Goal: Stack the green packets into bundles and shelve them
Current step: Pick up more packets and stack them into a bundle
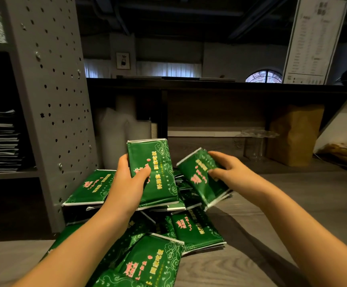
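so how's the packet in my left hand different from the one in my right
The left packet stands nearly upright; the right packet tilts, top end leaning left. The left packet's print reads sharp; the right packet's is blurred. The left hand grips its left edge, the right hand its right side. Both are green with pink and yellow print.

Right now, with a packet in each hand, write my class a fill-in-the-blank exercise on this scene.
1. The left hand grips an upright packet coloured ____.
2. The right hand holds a second packet that is ____, not upright.
3. The perforated grey panel stands to the ____ of the loose pile.
4. The paper bag at the far right is ____ in colour.

Missing words: green; tilted; left; brown.
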The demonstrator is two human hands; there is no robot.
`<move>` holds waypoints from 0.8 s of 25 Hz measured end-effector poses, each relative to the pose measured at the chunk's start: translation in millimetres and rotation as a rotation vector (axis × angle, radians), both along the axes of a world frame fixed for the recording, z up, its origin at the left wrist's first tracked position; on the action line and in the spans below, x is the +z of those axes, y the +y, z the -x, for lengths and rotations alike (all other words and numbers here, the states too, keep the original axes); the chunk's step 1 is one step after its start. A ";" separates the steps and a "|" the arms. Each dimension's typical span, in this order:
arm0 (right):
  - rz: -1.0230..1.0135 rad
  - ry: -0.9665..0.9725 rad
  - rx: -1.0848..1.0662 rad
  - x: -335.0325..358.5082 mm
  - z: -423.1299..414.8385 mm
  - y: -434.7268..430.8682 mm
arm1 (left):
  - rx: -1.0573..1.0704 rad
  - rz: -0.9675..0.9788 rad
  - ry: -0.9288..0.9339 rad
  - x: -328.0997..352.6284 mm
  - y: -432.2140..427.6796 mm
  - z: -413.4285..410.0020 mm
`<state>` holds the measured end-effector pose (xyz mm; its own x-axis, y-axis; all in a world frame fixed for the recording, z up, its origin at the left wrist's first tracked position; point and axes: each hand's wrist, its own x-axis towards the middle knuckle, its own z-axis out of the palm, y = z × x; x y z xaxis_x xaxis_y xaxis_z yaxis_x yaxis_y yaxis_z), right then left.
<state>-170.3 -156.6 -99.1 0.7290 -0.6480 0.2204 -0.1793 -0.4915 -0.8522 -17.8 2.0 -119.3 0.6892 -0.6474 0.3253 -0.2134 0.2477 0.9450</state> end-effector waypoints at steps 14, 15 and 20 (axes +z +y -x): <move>0.055 -0.375 0.086 -30.6 -40.9 70.7 | -0.108 0.015 0.088 -5.6 -1.4 15.8; 0.075 -0.367 0.099 -32.8 -42.6 73.8 | -0.101 0.006 0.049 -6.7 -2.0 17.7; 0.053 -0.338 0.175 -32.2 -44.9 70.2 | -0.035 -0.019 -0.164 -5.7 -3.7 15.2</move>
<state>-125.4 -86.3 -131.3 0.7079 -0.5017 0.4971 0.1978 -0.5348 -0.8215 -33.0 -1.8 -125.0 0.6051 -0.6769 0.4191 -0.3564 0.2404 0.9029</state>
